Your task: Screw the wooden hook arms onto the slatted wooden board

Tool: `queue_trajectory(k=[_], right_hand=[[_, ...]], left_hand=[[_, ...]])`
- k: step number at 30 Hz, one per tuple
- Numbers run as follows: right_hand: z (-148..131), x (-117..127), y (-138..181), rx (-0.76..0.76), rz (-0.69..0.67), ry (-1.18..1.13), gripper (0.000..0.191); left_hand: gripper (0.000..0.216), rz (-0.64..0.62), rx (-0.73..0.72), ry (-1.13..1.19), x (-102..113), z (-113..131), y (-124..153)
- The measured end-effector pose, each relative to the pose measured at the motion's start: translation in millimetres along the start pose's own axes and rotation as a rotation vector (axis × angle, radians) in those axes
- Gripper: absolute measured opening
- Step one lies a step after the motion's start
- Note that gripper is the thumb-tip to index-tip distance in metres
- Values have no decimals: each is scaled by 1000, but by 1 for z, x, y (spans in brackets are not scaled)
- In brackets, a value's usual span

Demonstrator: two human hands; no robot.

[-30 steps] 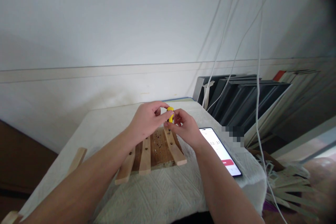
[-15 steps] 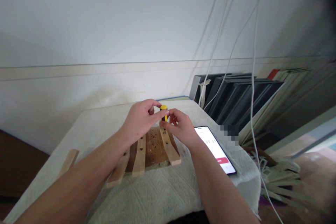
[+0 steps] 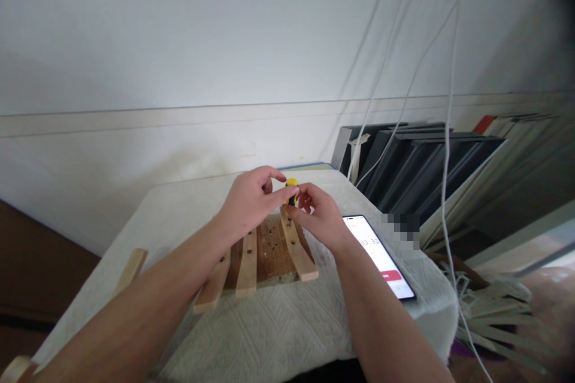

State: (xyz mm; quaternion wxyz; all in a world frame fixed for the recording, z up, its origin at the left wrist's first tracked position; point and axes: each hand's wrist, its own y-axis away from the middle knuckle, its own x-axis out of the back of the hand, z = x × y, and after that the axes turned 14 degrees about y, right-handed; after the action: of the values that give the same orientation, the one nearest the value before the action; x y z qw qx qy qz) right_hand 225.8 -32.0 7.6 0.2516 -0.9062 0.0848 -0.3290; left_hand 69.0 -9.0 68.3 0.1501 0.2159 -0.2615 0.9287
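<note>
Both my hands meet over the far end of a dark wooden board (image 3: 269,248) that lies on a white cloth-covered table (image 3: 278,329). My left hand (image 3: 251,200) pinches the yellow top of a small yellow-and-black screwdriver (image 3: 291,189) held upright. My right hand (image 3: 320,218) has its fingers closed around the screwdriver's lower part, just above the right wooden slat (image 3: 297,248). Two more pale slats (image 3: 247,263) lie across the board to the left. The screwdriver's tip is hidden by my fingers.
A phone (image 3: 380,257) with a running timer lies face up right of the board. A loose wooden slat (image 3: 130,269) rests on the table at the left. Dark panels (image 3: 417,173) lean against the wall at right, and white cables (image 3: 444,131) hang down there.
The phone's timer has gone from 03:31 to 03:32. My hands keep the same hold on the screwdriver; only the camera view shifts slightly.
</note>
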Motion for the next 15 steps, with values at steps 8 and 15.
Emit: queue_trajectory(k=[8, 15], right_hand=[[2, 2, 2, 48, -18, -17, 13], [3, 4, 3, 77, -35, 30, 8]], left_hand=[[28, -66, -57, -7, -1, 4, 3], [31, -37, -55, 0, -2, 2, 3]])
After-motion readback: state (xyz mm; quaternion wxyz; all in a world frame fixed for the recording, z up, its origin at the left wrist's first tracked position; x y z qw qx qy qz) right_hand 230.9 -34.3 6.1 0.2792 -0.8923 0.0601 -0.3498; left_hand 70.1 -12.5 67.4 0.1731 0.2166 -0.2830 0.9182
